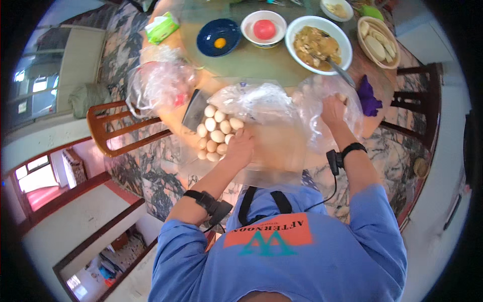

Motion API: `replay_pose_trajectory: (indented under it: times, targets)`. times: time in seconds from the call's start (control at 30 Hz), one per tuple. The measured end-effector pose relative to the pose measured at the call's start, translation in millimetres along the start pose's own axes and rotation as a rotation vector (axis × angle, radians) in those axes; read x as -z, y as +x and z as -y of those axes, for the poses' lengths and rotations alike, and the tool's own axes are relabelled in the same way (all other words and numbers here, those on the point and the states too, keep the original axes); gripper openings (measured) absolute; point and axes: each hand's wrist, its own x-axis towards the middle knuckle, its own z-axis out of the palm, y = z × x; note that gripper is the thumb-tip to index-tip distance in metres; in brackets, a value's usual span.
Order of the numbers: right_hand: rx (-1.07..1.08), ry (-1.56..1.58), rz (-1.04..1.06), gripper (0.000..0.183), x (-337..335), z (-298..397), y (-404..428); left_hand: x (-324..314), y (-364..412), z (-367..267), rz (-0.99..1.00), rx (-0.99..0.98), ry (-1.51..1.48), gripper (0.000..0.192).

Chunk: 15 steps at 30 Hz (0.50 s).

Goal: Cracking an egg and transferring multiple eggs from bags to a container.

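Observation:
Several pale eggs (217,136) lie packed together in a clear plastic container (281,143) at the table's near edge. My left hand (241,149) rests at the right side of this group, its fingertips touching the eggs. Whether it grips one is hidden. To the right, my right hand (334,110) reaches into a clear plastic bag (315,122). A pale, egg-like thing (342,97) shows by its fingertips; the bag's folds blur the grip. More rounded pale shapes show dimly through the bag's left side.
Behind stand a dark blue bowl (211,43) with a yolk, a white bowl (278,32) holding something pink, a large bowl of brown mixture (317,45) with a spoon, and a basket of pale slices (377,43). Crumpled plastic bags (162,83) lie left, a purple cloth (368,96) right.

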Motion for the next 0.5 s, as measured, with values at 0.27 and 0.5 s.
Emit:
replay_pose_trajectory:
  times: [0.27,0.5]
  targets:
    - [0.079,0.127,0.002,0.019,-18.2,-4.3,12.9,6.5,3.4,0.9,-0.004,-0.039,-0.040,0.030]
    - [0.126,0.231,-0.189,0.016,-25.3,-8.5,12.3,11.1,6.4,0.6,0.057,-0.040,-0.039,0.035]
